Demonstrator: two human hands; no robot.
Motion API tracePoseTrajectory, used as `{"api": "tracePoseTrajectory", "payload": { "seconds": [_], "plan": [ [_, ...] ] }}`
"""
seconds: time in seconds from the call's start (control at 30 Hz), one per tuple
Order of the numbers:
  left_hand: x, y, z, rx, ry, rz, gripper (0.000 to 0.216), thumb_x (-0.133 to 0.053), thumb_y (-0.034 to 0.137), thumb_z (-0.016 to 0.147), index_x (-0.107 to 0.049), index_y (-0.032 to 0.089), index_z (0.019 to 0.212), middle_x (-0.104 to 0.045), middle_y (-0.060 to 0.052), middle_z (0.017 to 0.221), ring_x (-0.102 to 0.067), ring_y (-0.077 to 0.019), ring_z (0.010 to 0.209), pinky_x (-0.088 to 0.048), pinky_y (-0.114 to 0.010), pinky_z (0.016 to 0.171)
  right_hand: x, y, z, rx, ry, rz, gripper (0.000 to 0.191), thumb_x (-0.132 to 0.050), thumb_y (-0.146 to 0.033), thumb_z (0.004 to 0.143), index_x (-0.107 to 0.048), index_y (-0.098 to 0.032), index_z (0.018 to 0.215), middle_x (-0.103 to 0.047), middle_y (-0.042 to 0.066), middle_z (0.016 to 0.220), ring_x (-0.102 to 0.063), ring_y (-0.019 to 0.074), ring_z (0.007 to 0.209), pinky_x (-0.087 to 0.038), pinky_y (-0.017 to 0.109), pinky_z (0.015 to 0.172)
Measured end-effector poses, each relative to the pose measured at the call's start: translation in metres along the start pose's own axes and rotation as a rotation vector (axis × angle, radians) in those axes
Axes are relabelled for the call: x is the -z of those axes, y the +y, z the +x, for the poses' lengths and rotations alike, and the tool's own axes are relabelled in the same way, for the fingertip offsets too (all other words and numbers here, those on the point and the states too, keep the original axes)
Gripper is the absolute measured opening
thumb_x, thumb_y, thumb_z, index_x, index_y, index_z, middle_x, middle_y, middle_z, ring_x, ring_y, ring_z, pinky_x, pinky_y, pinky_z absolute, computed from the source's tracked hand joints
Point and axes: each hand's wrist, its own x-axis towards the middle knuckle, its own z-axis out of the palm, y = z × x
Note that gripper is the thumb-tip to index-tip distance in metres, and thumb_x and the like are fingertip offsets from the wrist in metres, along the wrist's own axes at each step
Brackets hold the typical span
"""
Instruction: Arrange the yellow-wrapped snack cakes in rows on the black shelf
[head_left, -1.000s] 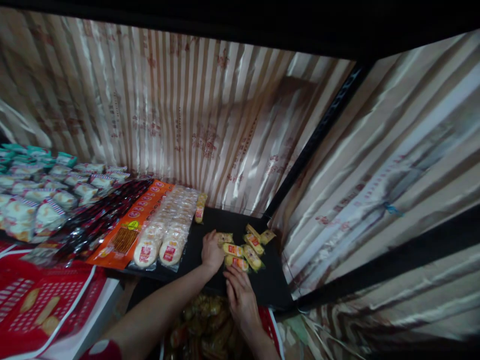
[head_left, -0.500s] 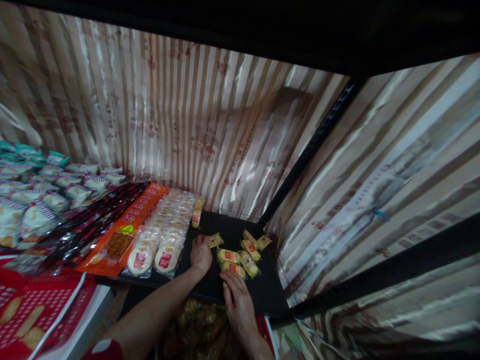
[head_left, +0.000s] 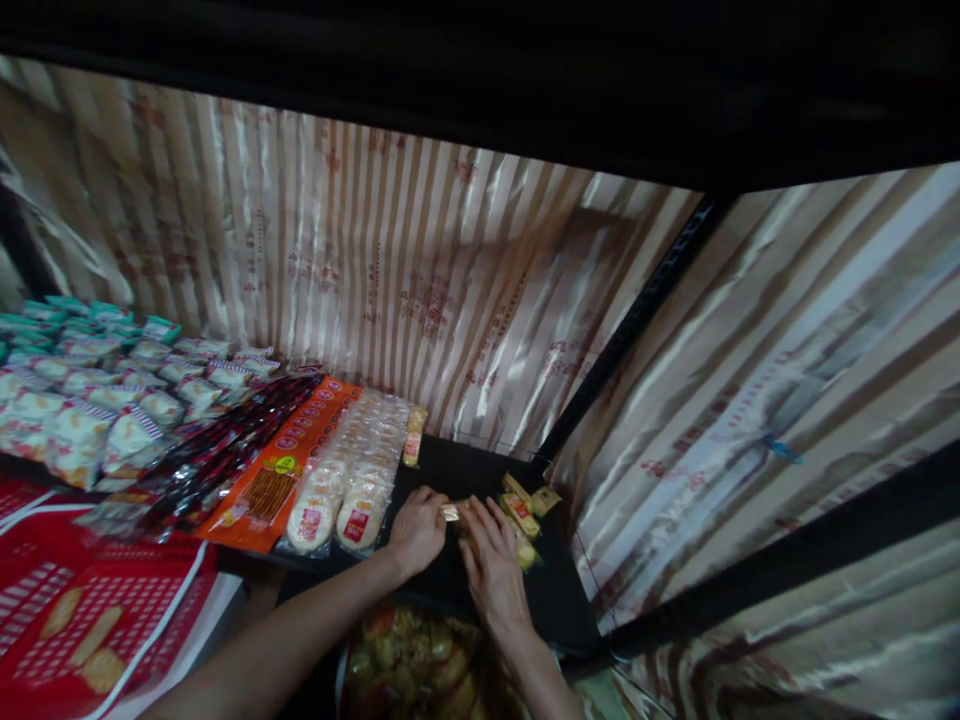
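Both my hands are on a black shelf [head_left: 487,470] among small yellow snack packets [head_left: 521,512]. My left hand [head_left: 417,528] has its fingers curled round one small yellow packet [head_left: 450,511] at its tip. My right hand [head_left: 492,558] lies flat over several of the packets, fingers spread, right beside the left hand. A few more yellow packets lie loose just beyond the right hand, toward the back right corner. One single packet [head_left: 412,436] lies further back beside the rice crackers.
Left of my hands lie rows of round rice crackers [head_left: 352,482], an orange snack pack [head_left: 279,470], dark red packets [head_left: 217,440] and white puffed packs [head_left: 97,400]. A red basket [head_left: 90,610] stands lower left. A basket of yellow packets [head_left: 405,665] is below. Striped shiny paper [head_left: 420,290] lines the walls.
My right hand moved forward onto the yellow packets and now covers them. My left hand closed on one packet. The camera view shifted slightly down and to the right.
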Motion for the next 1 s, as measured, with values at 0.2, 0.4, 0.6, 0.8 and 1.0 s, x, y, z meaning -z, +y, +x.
{"api": "tracePoseTrajectory", "payload": {
  "seconds": [0.2, 0.4, 0.6, 0.8, 1.0],
  "plan": [
    [0.021, 0.003, -0.007, -0.049, -0.044, -0.039, 0.033, -0.036, 0.017, 0.083, -0.065, 0.020, 0.099, -0.064, -0.004, 0.099, -0.054, -0.0168, 0.099, -0.038, -0.026, 0.093, 0.003, -0.004, 0.006, -0.027, 0.019, 0.014, 0.030, -0.046, -0.021, 0.083, -0.060, -0.024, 0.110, -0.063, 0.008, 0.108, -0.053, 0.0258, 0.109, -0.043, 0.048, 0.094],
    [0.031, -0.003, -0.011, 0.083, -0.006, -0.303, 0.028, -0.042, 0.021, 0.080, -0.066, 0.020, 0.094, -0.067, -0.004, 0.098, -0.057, -0.0175, 0.096, -0.040, -0.026, 0.089, 0.003, -0.014, 0.008, -0.201, -0.051, 0.247, 0.032, -0.050, -0.030, 0.082, -0.058, -0.024, 0.112, -0.063, 0.008, 0.103, -0.059, 0.0230, 0.096, -0.048, 0.042, 0.086],
    [0.024, -0.010, -0.013, 0.365, 0.029, -0.673, 0.031, -0.038, 0.036, 0.081, -0.060, 0.016, 0.074, -0.061, -0.002, 0.068, -0.057, -0.0151, 0.065, -0.043, -0.024, 0.057, -0.023, -0.012, 0.004, -0.679, 0.096, 0.702, 0.064, -0.062, -0.046, 0.068, -0.047, -0.017, 0.122, -0.063, 0.012, 0.105, -0.064, 0.0215, 0.087, -0.054, 0.037, 0.075],
    [0.003, -0.005, -0.019, 0.523, 0.056, -1.062, 0.032, -0.047, 0.045, 0.079, -0.056, 0.014, 0.075, -0.061, -0.002, 0.067, -0.057, -0.0114, 0.060, -0.044, -0.021, 0.055, -0.029, -0.022, 0.008, -0.870, -0.004, 1.016, 0.057, -0.066, -0.049, 0.063, -0.053, -0.019, 0.110, -0.068, 0.004, 0.078, -0.065, 0.0195, 0.073, -0.053, 0.031, 0.064],
    [-0.010, -0.003, -0.023, 0.661, 0.074, -1.228, 0.026, -0.045, 0.037, 0.085, -0.055, 0.013, 0.084, -0.062, -0.005, 0.077, -0.058, -0.0102, 0.064, -0.048, -0.021, 0.060, -0.031, -0.019, 0.019, -0.929, 0.032, 1.016, 0.055, -0.066, -0.045, 0.063, -0.053, -0.019, 0.110, -0.065, 0.000, 0.071, -0.062, 0.0162, 0.066, -0.049, 0.026, 0.058]
  ]
}}
